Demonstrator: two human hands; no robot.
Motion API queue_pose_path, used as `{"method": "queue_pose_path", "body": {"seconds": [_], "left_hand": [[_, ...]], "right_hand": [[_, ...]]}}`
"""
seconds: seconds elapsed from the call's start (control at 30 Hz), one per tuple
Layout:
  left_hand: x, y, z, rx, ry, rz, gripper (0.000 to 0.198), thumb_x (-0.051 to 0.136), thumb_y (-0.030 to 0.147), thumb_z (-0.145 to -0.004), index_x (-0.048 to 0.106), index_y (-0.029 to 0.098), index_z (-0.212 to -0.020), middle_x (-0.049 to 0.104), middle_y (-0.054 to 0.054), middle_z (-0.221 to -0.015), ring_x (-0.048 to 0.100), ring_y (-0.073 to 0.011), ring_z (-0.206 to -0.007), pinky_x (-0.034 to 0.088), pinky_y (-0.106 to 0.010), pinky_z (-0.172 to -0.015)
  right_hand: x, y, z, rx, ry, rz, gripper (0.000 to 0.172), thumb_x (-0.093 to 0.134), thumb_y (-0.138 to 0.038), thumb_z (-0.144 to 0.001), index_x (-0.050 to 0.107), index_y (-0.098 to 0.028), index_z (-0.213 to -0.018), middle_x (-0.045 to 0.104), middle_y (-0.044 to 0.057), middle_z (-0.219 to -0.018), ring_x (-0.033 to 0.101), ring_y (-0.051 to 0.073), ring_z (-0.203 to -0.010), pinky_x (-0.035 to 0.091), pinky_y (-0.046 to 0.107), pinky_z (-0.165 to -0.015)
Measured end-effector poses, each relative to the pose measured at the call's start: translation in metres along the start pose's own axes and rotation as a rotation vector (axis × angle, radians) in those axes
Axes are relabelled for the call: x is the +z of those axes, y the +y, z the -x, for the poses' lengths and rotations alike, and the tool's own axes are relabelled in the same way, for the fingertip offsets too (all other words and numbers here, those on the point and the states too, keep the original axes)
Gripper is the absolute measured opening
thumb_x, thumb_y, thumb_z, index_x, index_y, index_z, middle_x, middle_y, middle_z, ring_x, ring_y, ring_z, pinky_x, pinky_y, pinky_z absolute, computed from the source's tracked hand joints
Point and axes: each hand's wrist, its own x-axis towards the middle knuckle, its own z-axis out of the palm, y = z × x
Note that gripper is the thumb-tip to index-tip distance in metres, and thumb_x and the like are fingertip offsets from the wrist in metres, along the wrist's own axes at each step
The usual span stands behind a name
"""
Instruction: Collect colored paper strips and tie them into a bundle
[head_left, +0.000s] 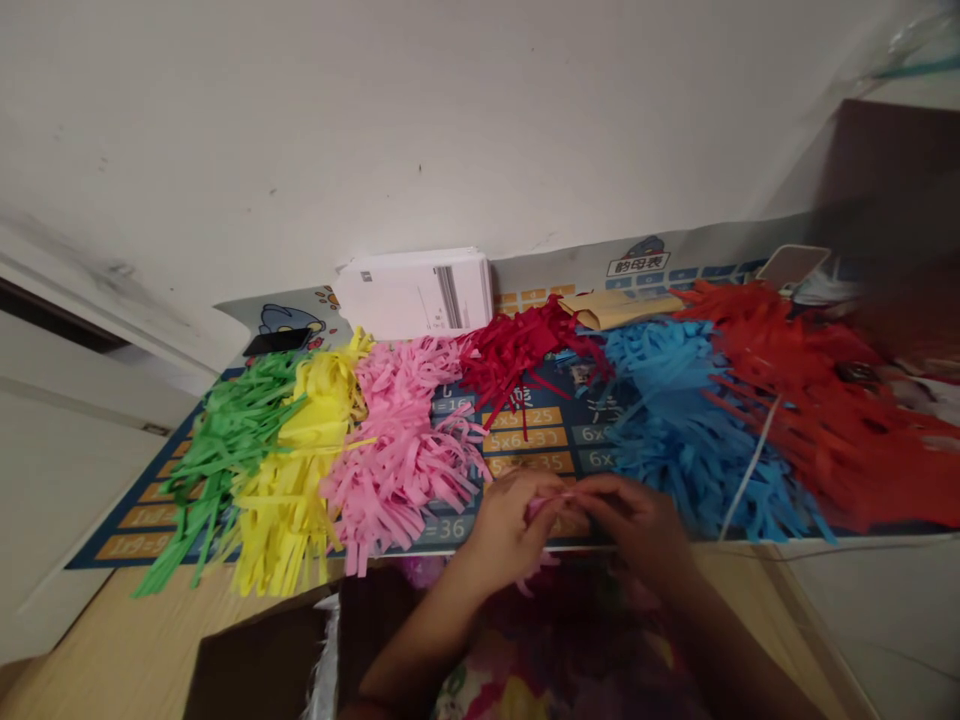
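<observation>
At the front edge of the table, my left hand (514,525) is closed around a pink fringed paper tassel (541,505). Strands of it hang out below that hand. My right hand (634,515) meets the left one, its thumb and forefinger pinched on the tassel's upper end. The fingers partly hide the tassel and are a little blurred. Just left of my hands lies a heap of pink tassels (409,450). A blue heap (679,420) spreads out on the right, and dark red tassels (525,350) lie farther back.
Green tassels (240,420) and yellow tassels (307,450) cover the left side; red ones (817,400) fill the right. A stack of white cards (416,290) leans on the wall. A dark phone (277,341) lies back left. Below the table is a brown box (255,660).
</observation>
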Motion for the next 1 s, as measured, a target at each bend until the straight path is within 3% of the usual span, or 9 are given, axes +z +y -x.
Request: {"method": "queue_pose_path", "body": {"seconds": [0.13,0.23,0.33,0.57,0.7,0.83,0.93,1.0], "left_hand": [[-0.001,0.002,-0.005,0.043,0.028,0.015,0.011,0.062,0.029,-0.091,0.068,0.021,-0.097,0.074,-0.007,-0.09,0.066,-0.0203,-0.086,0.047,-0.033,-0.079],[-0.003,0.0,-0.008,0.056,0.042,-0.001,0.012,0.061,0.027,-0.093,0.068,0.02,-0.087,0.073,-0.005,-0.081,0.065,-0.0183,-0.077,0.046,-0.032,-0.076],[-0.002,-0.004,-0.008,0.089,0.076,-0.043,0.008,0.063,0.024,-0.091,0.069,0.019,-0.09,0.074,-0.006,-0.083,0.065,-0.019,-0.079,0.046,-0.033,-0.076],[0.007,-0.011,-0.008,0.203,0.237,-0.085,0.014,0.061,0.022,-0.091,0.074,0.026,-0.092,0.077,-0.004,-0.091,0.069,-0.0198,-0.092,0.044,-0.043,-0.1],[0.009,-0.014,-0.009,0.179,0.233,-0.138,0.014,0.061,0.024,-0.091,0.075,0.027,-0.09,0.078,-0.003,-0.088,0.07,-0.0197,-0.089,0.045,-0.043,-0.102],[0.013,-0.015,-0.015,0.18,0.194,-0.147,0.01,0.062,0.021,-0.088,0.071,0.024,-0.086,0.077,-0.003,-0.088,0.07,-0.0194,-0.087,0.045,-0.043,-0.103],[0.012,-0.015,-0.019,0.151,0.182,-0.119,0.009,0.062,0.021,-0.087,0.068,0.023,-0.08,0.075,-0.002,-0.082,0.071,-0.019,-0.08,0.054,-0.036,-0.09],[0.007,-0.015,-0.021,0.133,0.197,-0.07,0.008,0.065,0.024,-0.086,0.068,0.023,-0.079,0.074,-0.002,-0.08,0.071,-0.0187,-0.077,0.057,-0.03,-0.077]], "right_hand": [[0.002,0.001,-0.002,-0.159,0.033,0.075,0.015,0.063,-0.033,-0.086,0.075,-0.025,-0.08,0.074,0.004,-0.083,0.069,0.02,-0.079,0.055,0.031,-0.074],[0.003,0.002,-0.002,-0.153,0.04,0.114,0.016,0.061,-0.032,-0.088,0.074,-0.025,-0.081,0.074,0.003,-0.083,0.069,0.019,-0.079,0.054,0.03,-0.074],[0.005,0.002,-0.002,-0.111,0.064,0.125,0.017,0.06,-0.033,-0.088,0.074,-0.025,-0.082,0.074,0.003,-0.085,0.069,0.019,-0.079,0.054,0.031,-0.075],[0.006,-0.002,-0.003,-0.081,0.089,0.131,0.016,0.06,-0.032,-0.086,0.074,-0.025,-0.085,0.076,0.003,-0.086,0.071,0.021,-0.08,0.055,0.033,-0.077],[0.008,-0.003,-0.005,-0.101,0.11,0.137,0.014,0.061,-0.03,-0.087,0.074,-0.025,-0.085,0.076,0.003,-0.085,0.071,0.02,-0.079,0.056,0.032,-0.075],[0.014,-0.008,-0.005,-0.221,0.1,0.166,0.016,0.058,-0.027,-0.091,0.073,-0.025,-0.086,0.075,0.003,-0.085,0.07,0.018,-0.079,0.055,0.031,-0.074],[-0.008,-0.01,-0.014,-0.315,0.093,0.298,0.018,0.057,-0.032,-0.093,0.073,-0.025,-0.088,0.075,0.004,-0.087,0.069,0.019,-0.083,0.054,0.032,-0.077],[-0.051,-0.009,-0.028,-0.274,0.248,0.502,0.023,0.057,-0.041,-0.093,0.073,-0.025,-0.088,0.074,0.006,-0.089,0.068,0.021,-0.087,0.054,0.035,-0.079]]}}
